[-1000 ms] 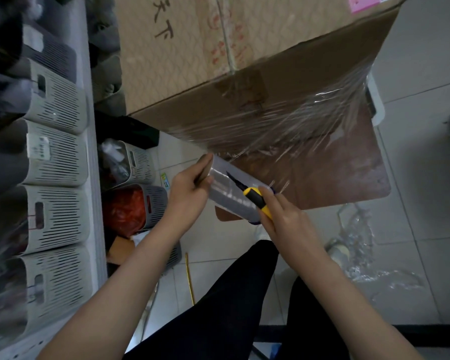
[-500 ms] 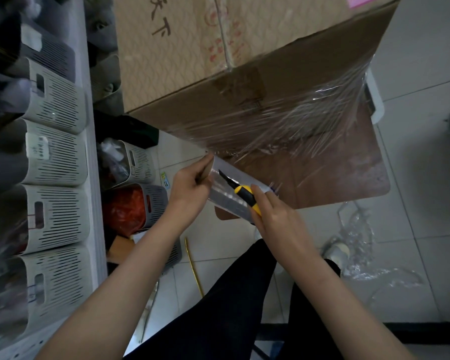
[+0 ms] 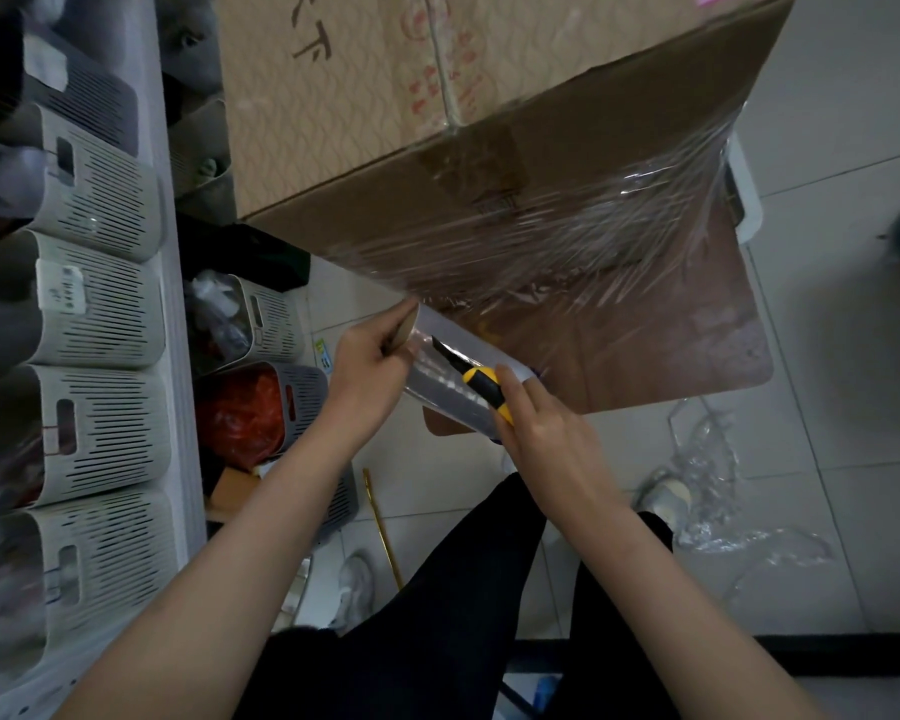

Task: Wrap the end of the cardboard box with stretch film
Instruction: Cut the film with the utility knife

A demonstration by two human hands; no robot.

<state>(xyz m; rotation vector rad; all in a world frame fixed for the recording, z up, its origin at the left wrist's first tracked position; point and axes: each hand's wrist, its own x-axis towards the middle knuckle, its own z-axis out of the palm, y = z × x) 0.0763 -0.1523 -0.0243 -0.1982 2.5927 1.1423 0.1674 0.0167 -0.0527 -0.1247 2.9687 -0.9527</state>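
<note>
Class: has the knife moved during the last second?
Yes, slightly. The knife in the right hand has slid left along the roll, ending nearer the near-left corner of the brown board.

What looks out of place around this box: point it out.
Crumpled scrap film lies loose on the floor right of the person's legs, a likely trip hazard. The wrap on the cardboard box is wrinkled and bunched toward its right corner.

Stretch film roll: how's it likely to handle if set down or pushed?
Stretch film roll: a cylinder, so it probably rolls on the floor. Its glossy surface looks slick; the left hand grips the bare core end. Film joined to the cardboard box would likely tether it.
</note>
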